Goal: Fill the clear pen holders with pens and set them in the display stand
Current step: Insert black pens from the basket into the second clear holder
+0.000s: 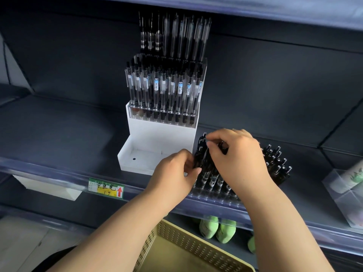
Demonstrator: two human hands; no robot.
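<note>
A white display stand (161, 134) is seen on a dark shelf (68, 134), near the middle of the picture. Its upper steps are filled with clear pen holders (163, 116), and rows of upright pens (157, 89) are held in them. The lowest step (141, 154), at the 6 o'clock side of the stand, is shown as an open white tray. At 4 o'clock from the stand, just beside it, another pen holder (214, 196) is set at the front edge of the shelf, with black pens (211, 179) standing in it. These black pens are gripped by both hands. The left hand (174, 173) is curled round the pens at the 9 o'clock side of this holder. The right hand (239, 160) is placed over the top, and a few pen tops are pinched between its thumb and fingers. At 3 o'clock from the right hand, a second bunch of dark pens (277, 163) is seen on the shelf. A green and yellow price tag (107, 188) with a red arrow is stuck on the shelf's front rail, at 7 o'clock from the stand. A tan basket (176, 244) with small holes is seen at 6 o'clock, below the arms. A clear box (345, 197) is seen at the far 3 o'clock edge.
</note>
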